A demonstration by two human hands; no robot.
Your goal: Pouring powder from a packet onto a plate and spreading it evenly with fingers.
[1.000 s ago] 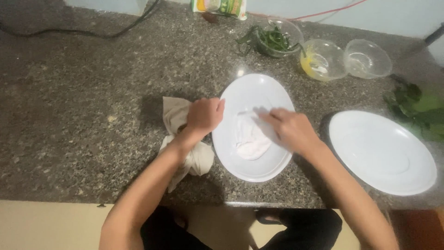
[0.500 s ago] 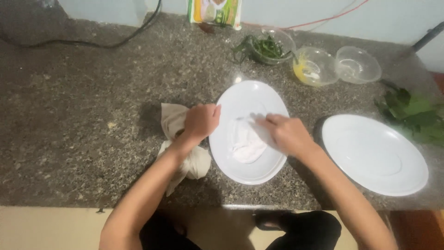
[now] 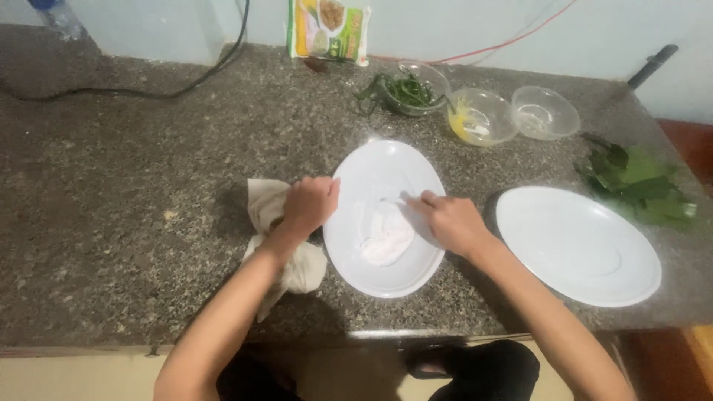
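We see the speckled granite worktop filling most of the view, and since a second ago it has slid down the picture a little, so more of the back wall and the printed food packet shows; that is our head tilting, not the things moving. The white oval plate in the middle sits where it sat, a second white plate lies empty just to its right, and the beige cloth is bunched against its left edge. Our left hand keeps its place on the plate's left rim, fingers curled over the edge and partly on the cloth, steadying the plate. Our right hand has drifted slightly toward the plate's right side, fingers bent and pinching the edge of the pale, limp white piece that lies in the plate's hollow. We judge that the work on this piece is going on slowly, with no large step made in the last second. At the back stand a glass bowl of green leaves, a glass bowl with yellow liquid and an empty glass bowl; loose green leaves lie at the right. We cannot tell what the white piece is, whether dough, a wrapper or wet tissue, and the motion blur hides how firmly the fingertips grip it. The cloth's middle is hidden under our left wrist.
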